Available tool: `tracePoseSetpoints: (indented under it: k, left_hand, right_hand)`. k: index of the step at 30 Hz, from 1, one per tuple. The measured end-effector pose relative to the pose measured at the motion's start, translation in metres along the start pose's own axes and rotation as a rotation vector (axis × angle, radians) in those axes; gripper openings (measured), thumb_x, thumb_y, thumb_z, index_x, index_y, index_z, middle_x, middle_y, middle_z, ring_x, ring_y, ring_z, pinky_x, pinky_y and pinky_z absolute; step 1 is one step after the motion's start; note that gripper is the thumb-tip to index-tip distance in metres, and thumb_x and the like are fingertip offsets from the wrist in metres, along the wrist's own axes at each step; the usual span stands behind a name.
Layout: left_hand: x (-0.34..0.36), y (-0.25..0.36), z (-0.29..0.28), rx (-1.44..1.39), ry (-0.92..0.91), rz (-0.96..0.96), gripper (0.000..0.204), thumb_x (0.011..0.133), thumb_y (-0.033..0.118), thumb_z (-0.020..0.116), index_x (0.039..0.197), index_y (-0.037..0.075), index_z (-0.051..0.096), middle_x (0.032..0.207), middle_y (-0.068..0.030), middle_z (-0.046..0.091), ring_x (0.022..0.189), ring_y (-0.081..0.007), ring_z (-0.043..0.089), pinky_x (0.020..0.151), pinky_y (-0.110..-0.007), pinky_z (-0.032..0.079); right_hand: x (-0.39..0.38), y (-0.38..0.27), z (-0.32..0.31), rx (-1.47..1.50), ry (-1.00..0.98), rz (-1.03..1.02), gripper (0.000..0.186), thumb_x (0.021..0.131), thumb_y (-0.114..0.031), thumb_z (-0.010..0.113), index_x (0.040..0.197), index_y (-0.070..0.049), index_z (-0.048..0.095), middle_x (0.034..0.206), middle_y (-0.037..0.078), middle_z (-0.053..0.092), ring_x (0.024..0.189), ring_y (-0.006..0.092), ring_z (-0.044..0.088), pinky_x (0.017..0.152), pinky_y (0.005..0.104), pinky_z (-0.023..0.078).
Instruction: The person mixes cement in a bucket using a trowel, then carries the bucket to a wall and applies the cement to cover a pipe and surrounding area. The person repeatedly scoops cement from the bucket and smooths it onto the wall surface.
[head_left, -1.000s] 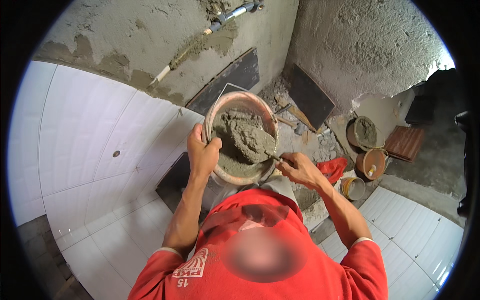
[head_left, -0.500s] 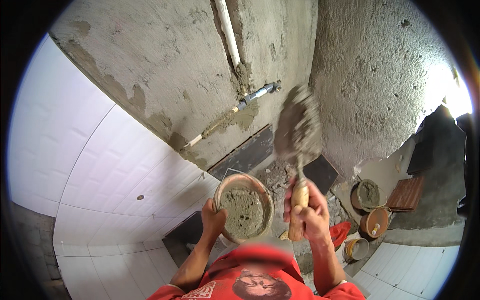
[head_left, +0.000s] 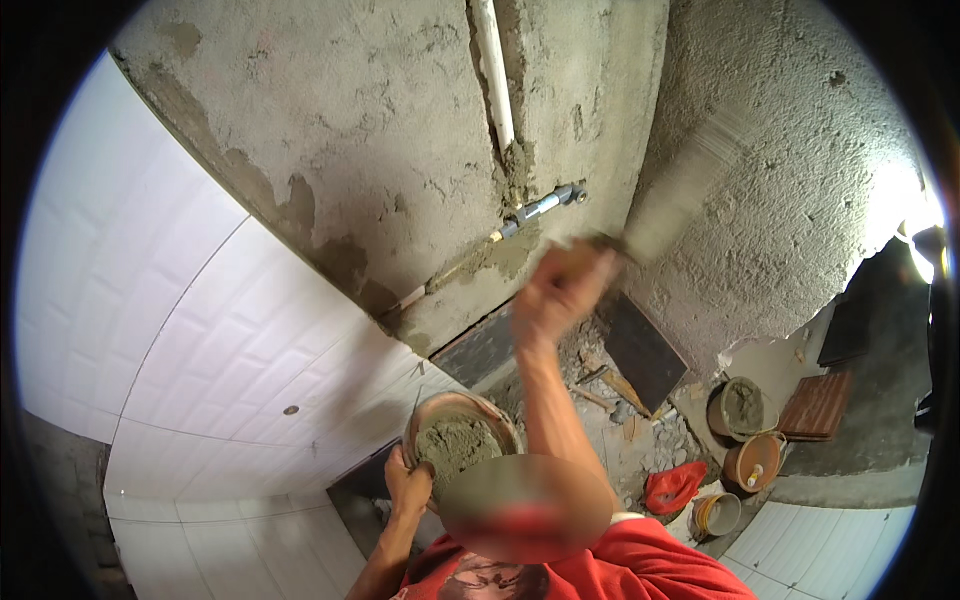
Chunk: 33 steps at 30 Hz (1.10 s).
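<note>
My left hand (head_left: 408, 488) grips the rim of a bucket (head_left: 507, 417) at its left side. Grey wet mortar (head_left: 455, 444) fills much of the bucket, whose near part is hidden by a blurred oval. Up and to the right, my right hand (head_left: 563, 300) is closed round the handle of a trowel (head_left: 690, 190). The trowel's blade is smeared by motion in front of the rough right wall, so whether mortar lies on it cannot be told. Left of the trowel, a grey pipe fitting (head_left: 543, 207) sits on the cement wall (head_left: 350, 130), below a white pipe (head_left: 493, 80).
White tiles (head_left: 210, 330) cover the lower left wall. A dark slab (head_left: 640, 352) leans by the corner, near rubble and wood scraps (head_left: 620, 390). At right stand a mortar bucket (head_left: 742, 408), an orange bucket (head_left: 755, 462) and a white pail (head_left: 718, 514), near a red bag (head_left: 675, 487).
My right hand has swung the trowel up and forward toward the wall corner. The blade's visible mortar load is now lost in blur. My left hand and the bucket have shifted slightly lower left.
</note>
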<state>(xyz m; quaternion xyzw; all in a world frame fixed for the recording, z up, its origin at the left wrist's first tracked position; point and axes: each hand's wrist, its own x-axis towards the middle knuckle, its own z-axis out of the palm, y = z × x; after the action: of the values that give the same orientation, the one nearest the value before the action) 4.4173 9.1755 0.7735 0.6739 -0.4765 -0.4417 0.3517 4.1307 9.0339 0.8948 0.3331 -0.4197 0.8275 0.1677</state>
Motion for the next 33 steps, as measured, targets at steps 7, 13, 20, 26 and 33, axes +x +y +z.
tracePoseSetpoints:
  k: [7,13,20,26,33]
  left_hand:
    - [0.006,-0.011,-0.008,-0.011,0.013,-0.017,0.026,0.070,-0.001,0.060,0.096,-0.003,0.060,0.087,-0.0097,0.066,0.079,-0.0199,0.061,0.076,-0.032,0.050]
    - [0.010,-0.022,-0.004,-0.064,0.029,-0.003,0.021,0.070,-0.003,0.061,0.091,-0.002,0.058,0.085,-0.0092,0.064,0.077,-0.0182,0.059,0.071,-0.032,0.048]
    - [0.010,-0.028,0.001,-0.044,-0.019,0.008,0.021,0.069,-0.002,0.063,0.089,0.000,0.058,0.078,-0.0063,0.060,0.070,-0.0169,0.054,0.065,-0.032,0.046]
    - [0.014,-0.043,-0.003,-0.010,-0.007,0.009,0.019,0.069,0.000,0.063,0.087,0.000,0.058,0.076,-0.0042,0.058,0.068,-0.0160,0.053,0.065,-0.032,0.046]
    - [0.022,-0.062,-0.006,-0.070,-0.016,0.027,0.034,0.066,-0.004,0.060,0.100,-0.004,0.060,0.090,-0.0072,0.064,0.078,-0.0174,0.060,0.074,-0.029,0.050]
  right_hand:
    - [-0.047,-0.047,0.033,0.278,-0.728,0.223,0.059,0.089,0.002,0.062,0.144,0.002,0.042,0.098,0.018,0.059,0.086,0.0338,0.060,0.076,0.0422,0.049]
    - [-0.021,-0.010,0.017,0.367,-0.182,1.051,0.036,0.105,-0.019,0.050,0.138,-0.006,0.042,0.094,0.008,0.059,0.064,0.0131,0.059,0.052,0.0284,0.055]
    - [-0.018,-0.006,0.040,0.858,0.026,1.366,0.032,0.108,-0.033,0.048,0.130,-0.010,0.042,0.087,0.006,0.054,0.060,0.0138,0.056,0.046,0.0301,0.053]
    - [0.012,-0.037,0.063,0.960,-0.052,1.330,0.039,0.108,-0.033,0.046,0.139,-0.009,0.041,0.086,0.006,0.053,0.058,0.0134,0.055,0.045,0.0304,0.052]
    - [0.041,-0.071,0.072,0.980,-0.211,1.232,0.032,0.107,-0.033,0.048,0.130,-0.011,0.044,0.086,0.005,0.052,0.057,0.0114,0.052,0.047,0.0286,0.049]
